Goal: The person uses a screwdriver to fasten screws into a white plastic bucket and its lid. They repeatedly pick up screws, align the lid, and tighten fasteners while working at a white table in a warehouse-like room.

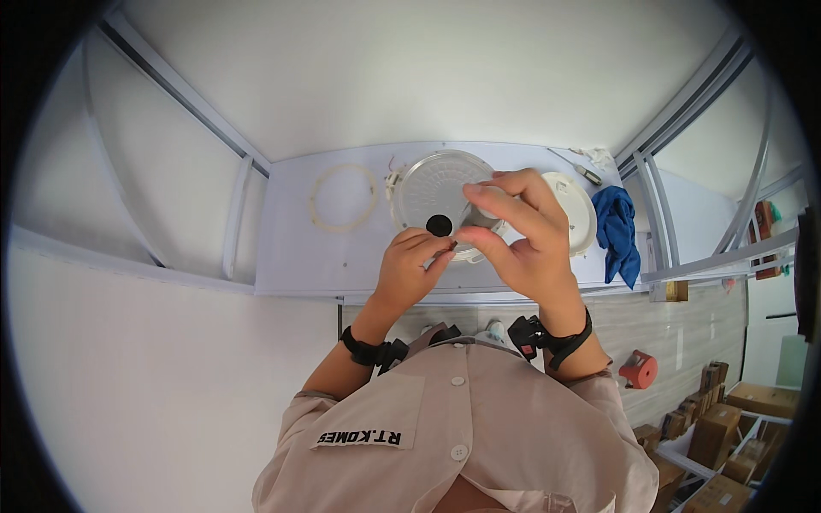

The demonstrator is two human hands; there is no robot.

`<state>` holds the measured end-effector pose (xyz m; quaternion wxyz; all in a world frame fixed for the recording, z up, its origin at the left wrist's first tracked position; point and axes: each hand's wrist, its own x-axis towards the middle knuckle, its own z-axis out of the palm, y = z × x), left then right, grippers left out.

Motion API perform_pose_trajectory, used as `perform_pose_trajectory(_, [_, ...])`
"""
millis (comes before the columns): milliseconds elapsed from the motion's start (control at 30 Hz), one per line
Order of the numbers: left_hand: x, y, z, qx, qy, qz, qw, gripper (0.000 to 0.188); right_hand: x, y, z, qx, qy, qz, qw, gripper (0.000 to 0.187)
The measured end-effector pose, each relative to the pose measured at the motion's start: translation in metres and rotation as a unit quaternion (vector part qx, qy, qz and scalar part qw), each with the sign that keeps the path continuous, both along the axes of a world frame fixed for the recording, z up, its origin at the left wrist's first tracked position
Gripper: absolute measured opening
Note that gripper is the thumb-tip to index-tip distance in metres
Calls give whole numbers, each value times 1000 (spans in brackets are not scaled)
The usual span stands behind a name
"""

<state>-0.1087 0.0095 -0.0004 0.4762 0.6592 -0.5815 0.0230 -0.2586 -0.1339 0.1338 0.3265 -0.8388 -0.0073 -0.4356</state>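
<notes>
The left hand [407, 269], over the front edge of the table [295, 261], is closed in a pinch on a small brown piece [451, 245]. The right hand [539, 235], half curled, holds a grey piece [482, 216] above the round housing [421, 181], where a black disc [439, 225] shows. Blue cloth [617, 231] lies by the right edge, beside a white lid [578, 209]; a pale ring [314, 197] is toward the left edge; a screwdriver [587, 174], near the back right corner.

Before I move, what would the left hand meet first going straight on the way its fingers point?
Probably the thumb of the right hand, just beyond the fingertips of the left hand, though depth between them is unclear.
</notes>
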Motion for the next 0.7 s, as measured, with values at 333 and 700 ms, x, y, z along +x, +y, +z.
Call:
perform_pose_trajectory(333, [0, 0, 2, 0, -1, 2, 1000, 18, 3, 11, 4, 92, -24, 50, 994, 40])
perform_pose_trajectory(700, [0, 0, 2, -12, 6, -1, 1000, 21, 3, 12, 8, 47, -44, 17, 998, 50])
